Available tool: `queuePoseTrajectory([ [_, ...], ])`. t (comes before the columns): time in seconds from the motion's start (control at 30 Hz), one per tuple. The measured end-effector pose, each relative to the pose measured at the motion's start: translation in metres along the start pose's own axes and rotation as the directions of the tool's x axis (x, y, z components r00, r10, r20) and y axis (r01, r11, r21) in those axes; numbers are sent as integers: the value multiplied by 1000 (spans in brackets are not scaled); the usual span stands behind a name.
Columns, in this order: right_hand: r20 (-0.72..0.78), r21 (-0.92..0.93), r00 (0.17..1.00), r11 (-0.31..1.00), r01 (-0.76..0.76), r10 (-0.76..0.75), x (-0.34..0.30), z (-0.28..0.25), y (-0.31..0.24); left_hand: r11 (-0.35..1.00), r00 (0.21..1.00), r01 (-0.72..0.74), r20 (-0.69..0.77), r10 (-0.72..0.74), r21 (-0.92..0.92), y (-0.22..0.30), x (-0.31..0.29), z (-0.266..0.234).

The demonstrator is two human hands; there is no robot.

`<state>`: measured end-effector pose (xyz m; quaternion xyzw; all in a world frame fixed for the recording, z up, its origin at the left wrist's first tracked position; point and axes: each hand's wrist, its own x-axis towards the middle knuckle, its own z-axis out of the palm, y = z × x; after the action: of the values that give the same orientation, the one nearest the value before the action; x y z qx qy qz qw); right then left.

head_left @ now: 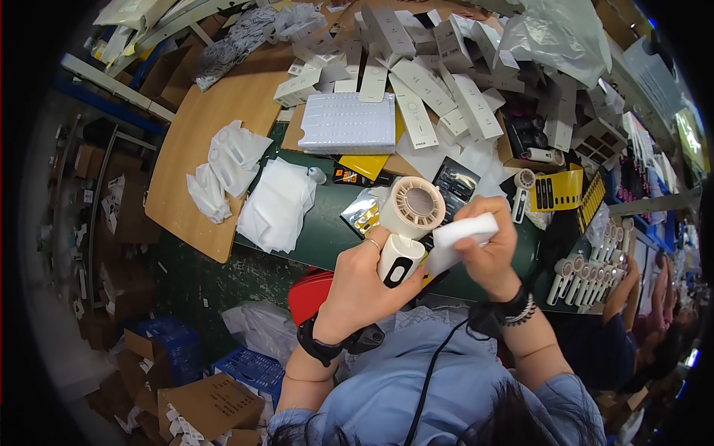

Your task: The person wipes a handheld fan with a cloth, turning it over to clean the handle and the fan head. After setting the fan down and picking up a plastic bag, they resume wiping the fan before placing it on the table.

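Note:
My left hand (355, 281) grips the white handle of a small handheld fan (413, 207). The round beige head with its slotted grille faces up, and a dark oval panel with a white button shows on the handle. Close on the right, my right hand (497, 249) pinches a white block, like a sponge or folded wipe (467, 230), beside the handle; whether it touches the fan I cannot tell. Beyond the fan lie a black tray of small parts (455, 178) and a shiny silver packet (364, 214).
White boxes (420, 85) heap at the back, behind a stack of white sheets (347, 123). White pouches (277, 204) lie left. Rows of handheld fans (587, 282) stand right, near another person's arm (623, 290). Cartons (210, 405) and a blue crate (251, 369) sit below the table.

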<state>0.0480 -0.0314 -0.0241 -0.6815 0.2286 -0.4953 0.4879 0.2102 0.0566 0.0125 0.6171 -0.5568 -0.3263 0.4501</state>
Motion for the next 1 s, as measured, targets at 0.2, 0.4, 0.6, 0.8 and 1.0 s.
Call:
queuePoseTrajectory([
  [0.2, 382, -575, 910, 730, 369, -159, 54, 11, -47, 979, 995, -92, 51, 84, 184, -6, -2, 3],
  [0.4, 454, -578, 878, 699, 421, -153, 36, 13, -35, 977, 995, -88, 65, 76, 194, -16, -10, 7],
  [0.6, 530, -592, 847, 693, 411, -49, -4, -25, -8, 999, 998, -3, 58, 1, 32, -19, -19, 10],
  [0.8, 471, -547, 882, 781, 301, -10, 9, -30, -28, 999, 998, 53, 35, -52, -6, -10, -19, -1],
  [1.0, 454, -488, 879, 784, 382, -146, 19, -9, -18, 998, 996, 43, 76, -39, -48, -8, -21, -2],
])
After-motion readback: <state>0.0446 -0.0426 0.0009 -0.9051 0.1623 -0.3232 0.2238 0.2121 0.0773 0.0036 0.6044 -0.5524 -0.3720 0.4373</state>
